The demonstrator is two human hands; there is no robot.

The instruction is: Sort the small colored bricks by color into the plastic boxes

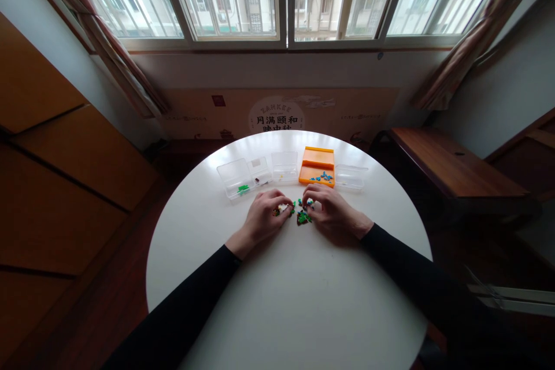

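Small green, blue and dark pieces (304,218) lie in a loose pile on the white round table (277,289), between my two hands. My left hand (263,217) rests at the pile's left side, fingers curled and thumb close to the fingertips. Some yellow, red and brown bits (276,211) show under those fingers. My right hand (330,208) bends over the pile's right side with its fingertips drawn together among the pieces. What either hand pinches is too small to name.
An orange open case (317,151) holding small blue pieces stands behind my hands. Left of it are clear plastic boxes (234,172), one with green pieces (243,189). Another clear box (352,176) stands on the right. A wooden bench (455,165) is beyond the table.
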